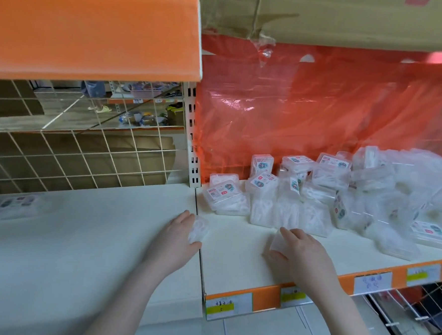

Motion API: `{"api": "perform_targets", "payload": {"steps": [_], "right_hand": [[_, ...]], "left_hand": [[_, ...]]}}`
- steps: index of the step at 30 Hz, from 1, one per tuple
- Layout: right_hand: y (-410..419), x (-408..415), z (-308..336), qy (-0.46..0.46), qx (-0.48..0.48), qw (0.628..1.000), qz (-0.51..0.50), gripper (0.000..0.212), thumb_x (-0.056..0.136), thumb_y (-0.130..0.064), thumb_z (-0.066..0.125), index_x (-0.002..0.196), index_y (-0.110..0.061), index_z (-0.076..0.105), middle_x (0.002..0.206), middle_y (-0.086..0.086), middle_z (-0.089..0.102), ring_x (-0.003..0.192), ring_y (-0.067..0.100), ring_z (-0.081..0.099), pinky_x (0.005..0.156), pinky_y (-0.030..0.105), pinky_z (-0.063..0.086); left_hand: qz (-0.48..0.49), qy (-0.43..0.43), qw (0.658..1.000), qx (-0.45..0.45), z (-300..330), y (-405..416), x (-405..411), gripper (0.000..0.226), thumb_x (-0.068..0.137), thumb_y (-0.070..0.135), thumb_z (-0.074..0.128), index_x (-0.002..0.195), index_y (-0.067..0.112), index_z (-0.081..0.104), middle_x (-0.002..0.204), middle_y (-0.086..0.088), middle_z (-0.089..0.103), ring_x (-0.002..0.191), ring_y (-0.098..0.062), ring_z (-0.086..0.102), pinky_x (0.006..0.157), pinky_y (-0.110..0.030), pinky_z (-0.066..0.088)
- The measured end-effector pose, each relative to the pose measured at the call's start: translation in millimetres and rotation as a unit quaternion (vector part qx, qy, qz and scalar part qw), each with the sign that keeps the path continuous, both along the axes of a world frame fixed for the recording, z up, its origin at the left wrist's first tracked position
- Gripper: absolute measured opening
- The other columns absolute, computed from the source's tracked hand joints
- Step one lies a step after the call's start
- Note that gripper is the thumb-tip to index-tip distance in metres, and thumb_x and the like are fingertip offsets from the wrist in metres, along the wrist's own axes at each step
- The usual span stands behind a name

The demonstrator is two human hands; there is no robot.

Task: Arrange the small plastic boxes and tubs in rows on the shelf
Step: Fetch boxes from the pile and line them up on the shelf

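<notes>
My left hand point(177, 240) grips a small clear plastic box point(199, 230) at the left end of the white shelf point(234, 262), right by the seam between two shelf boards. My right hand point(301, 254) holds another clear box point(279, 240) near the shelf's middle front. Behind them lies a jumbled heap of several clear plastic boxes point(288, 195) filled with white sticks, some showing labels, some tilted or stacked. More boxes sit inside a clear plastic bag point(406, 196) at the right.
A red plastic sheet point(323, 109) covers the back of the shelf, with a cardboard box point(330, 15) above. At the left are a white shelf board point(79, 236), a wire grid back point(71, 157) and an orange shelf point(93, 33) overhead. Price tags point(227, 305) line the orange front edge.
</notes>
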State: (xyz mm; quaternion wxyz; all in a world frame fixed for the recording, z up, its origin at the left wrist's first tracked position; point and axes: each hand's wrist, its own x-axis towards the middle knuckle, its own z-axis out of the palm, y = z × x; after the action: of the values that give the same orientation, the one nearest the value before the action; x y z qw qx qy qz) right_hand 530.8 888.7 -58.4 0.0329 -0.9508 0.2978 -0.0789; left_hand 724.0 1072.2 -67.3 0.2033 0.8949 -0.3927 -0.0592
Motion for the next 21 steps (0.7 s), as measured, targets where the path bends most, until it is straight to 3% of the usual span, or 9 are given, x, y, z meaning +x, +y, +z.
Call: {"api": "perform_targets", "payload": {"steps": [3, 6, 10, 14, 17, 21], "right_hand": [[0.9, 0.3, -0.1, -0.007, 0.015, 1.0, -0.002, 0.064, 0.087, -0.056, 0.047, 0.138, -0.019, 0.037, 0.128, -0.002, 0.05, 0.117, 0.018, 0.048, 0.093, 0.025, 0.034], [-1.5, -2.2, 0.9, 0.005, 0.022, 1.0, -0.007, 0.061, 0.086, -0.053, 0.05, 0.134, -0.018, 0.038, 0.126, -0.001, 0.05, 0.116, 0.018, 0.048, 0.092, 0.025, 0.035], [-3.0, -6.7, 1.5, 0.011, 0.041, 0.999, -0.031, 0.051, 0.086, -0.042, 0.053, 0.129, -0.017, 0.039, 0.119, 0.0, 0.051, 0.112, 0.019, 0.05, 0.086, 0.026, 0.037], [-0.5, -6.4, 1.8, 0.006, 0.037, 0.999, -0.033, 0.044, 0.084, -0.037, 0.054, 0.122, -0.017, 0.043, 0.114, 0.0, 0.052, 0.108, 0.019, 0.051, 0.082, 0.026, 0.038], [1.4, -5.8, 6.7, -0.002, 0.04, 0.999, -0.031, 0.035, 0.081, -0.034, 0.056, 0.111, -0.018, 0.046, 0.105, -0.001, 0.052, 0.101, 0.019, 0.052, 0.069, 0.025, 0.034], [2.8, -8.4, 15.9, -0.043, 0.035, 0.998, -0.012, 0.043, 0.079, -0.038, 0.06, 0.114, -0.017, 0.048, 0.104, -0.001, 0.053, 0.099, 0.019, 0.051, 0.07, 0.026, 0.037]], "left_hand": [[0.009, 0.001, 1.0, -0.011, 0.1, 5.0, -1.5, 0.048, 0.083, 0.024, 0.061, 0.126, 0.008, 0.048, 0.133, -0.004, 0.046, 0.122, -0.021, 0.043, 0.095, -0.026, 0.032], [0.049, -0.017, 0.998, 0.018, 4.6, 3.6, -4.3, 0.039, 0.08, 0.036, 0.062, 0.107, 0.012, 0.048, 0.114, -0.003, 0.052, 0.11, -0.023, 0.05, 0.087, -0.032, 0.043], [0.093, -0.024, 0.994, 0.049, 8.7, -1.3, -9.6, 0.051, 0.077, 0.052, 0.062, 0.108, 0.015, 0.048, 0.112, -0.003, 0.053, 0.108, -0.023, 0.05, 0.082, -0.032, 0.043], [0.116, -0.035, 0.991, 0.057, 11.2, -5.9, -14.4, 0.04, 0.08, 0.042, 0.061, 0.106, 0.014, 0.048, 0.112, -0.005, 0.053, 0.107, -0.023, 0.05, 0.08, -0.031, 0.043], [0.124, -0.014, 0.991, 0.049, 13.6, -4.6, -18.7, 0.032, 0.078, 0.035, 0.06, 0.099, 0.016, 0.047, 0.109, -0.005, 0.053, 0.105, -0.024, 0.051, 0.078, -0.031, 0.045], [0.128, -0.004, 0.992, 0.019, 15.0, 0.7, -30.8, 0.035, 0.076, 0.034, 0.062, 0.104, 0.018, 0.048, 0.111, -0.002, 0.052, 0.107, -0.023, 0.05, 0.081, -0.031, 0.046]]}}
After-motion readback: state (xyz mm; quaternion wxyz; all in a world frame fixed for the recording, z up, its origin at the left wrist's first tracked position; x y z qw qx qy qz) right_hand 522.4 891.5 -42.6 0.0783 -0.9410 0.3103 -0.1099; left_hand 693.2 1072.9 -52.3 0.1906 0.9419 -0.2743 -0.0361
